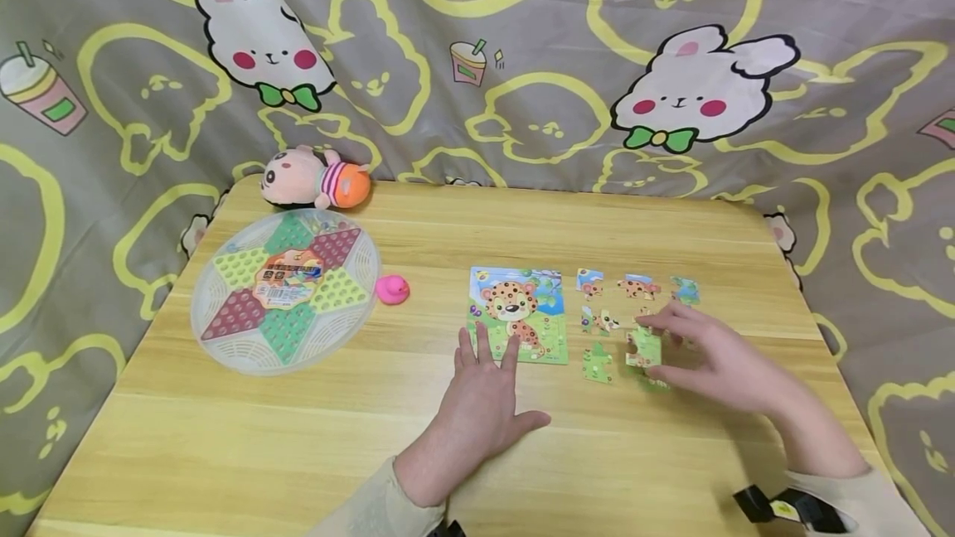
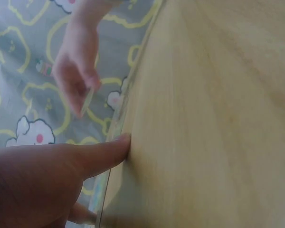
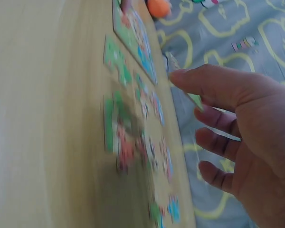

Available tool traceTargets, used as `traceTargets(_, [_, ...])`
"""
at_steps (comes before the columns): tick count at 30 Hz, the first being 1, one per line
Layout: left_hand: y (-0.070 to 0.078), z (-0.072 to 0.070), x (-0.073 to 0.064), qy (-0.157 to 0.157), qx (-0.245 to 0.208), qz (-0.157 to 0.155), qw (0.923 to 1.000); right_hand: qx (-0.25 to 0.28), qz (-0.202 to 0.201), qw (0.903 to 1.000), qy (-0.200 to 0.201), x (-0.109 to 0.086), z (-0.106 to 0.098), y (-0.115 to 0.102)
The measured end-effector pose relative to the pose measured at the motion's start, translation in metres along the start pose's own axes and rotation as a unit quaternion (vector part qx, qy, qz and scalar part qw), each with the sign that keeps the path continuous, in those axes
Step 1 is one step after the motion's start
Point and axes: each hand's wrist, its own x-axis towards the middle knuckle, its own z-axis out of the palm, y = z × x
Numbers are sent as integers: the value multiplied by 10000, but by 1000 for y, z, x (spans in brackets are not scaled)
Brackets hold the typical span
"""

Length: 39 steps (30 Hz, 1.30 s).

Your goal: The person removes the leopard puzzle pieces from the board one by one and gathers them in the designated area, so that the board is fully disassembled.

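My right hand (image 1: pixel 719 363) pinches a green jigsaw puzzle piece (image 1: pixel 647 348) between thumb and forefinger, lifted over the loose pieces. In the right wrist view the piece (image 3: pixel 194 99) shows almost edge-on, and the other fingers are bent beside it. My left hand (image 1: pixel 481 408) lies with spread fingers, its fingertips on the lower part of a square leopard picture board (image 1: pixel 554 342). To the right of the board, loose jigsaw pieces lie in rough rows, among them a green corner piece (image 1: pixel 597 365) and one with the leopard's face (image 1: pixel 600 320). Part of the spread hides behind my right hand.
A round Chinese checkers board (image 1: pixel 220 330) lies on the left of the wooden table (image 1: pixel 298 446). Beside it sits a pink rubber duck (image 1: pixel 393 289). At the back left a plush doll (image 1: pixel 317 178) lies on its side, near the patterned curtain (image 1: pixel 522 56).
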Motion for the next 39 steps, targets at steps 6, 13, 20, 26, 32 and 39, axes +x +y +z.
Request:
traceTargets(6, [-1, -2, 3, -54, 39, -22, 10000, -98, 128, 9999, 4, -32, -9, 12])
traceTargets(13, [-2, -4, 3, -127, -33, -74, 9999, -94, 397, 9992, -37, -58, -13, 25])
traceTargets(20, [-2, -4, 3, -99, -87, -104, 9999, -134, 723, 9972, -156, -70, -11, 36])
traceTargets(26, [-3, -4, 5, -86, -30, -105, 9999, -101, 662, 9977, -109, -72, -8, 44])
traceTargets(32, [-2, -4, 8, -62, 42, -80, 9999, -236, 704, 9971, -159, -73, -6, 49])
traceTargets(39, [-3, -7, 10, -2, 87, -82, 9999, -237, 777, 9967, -63, -69, -8, 44])
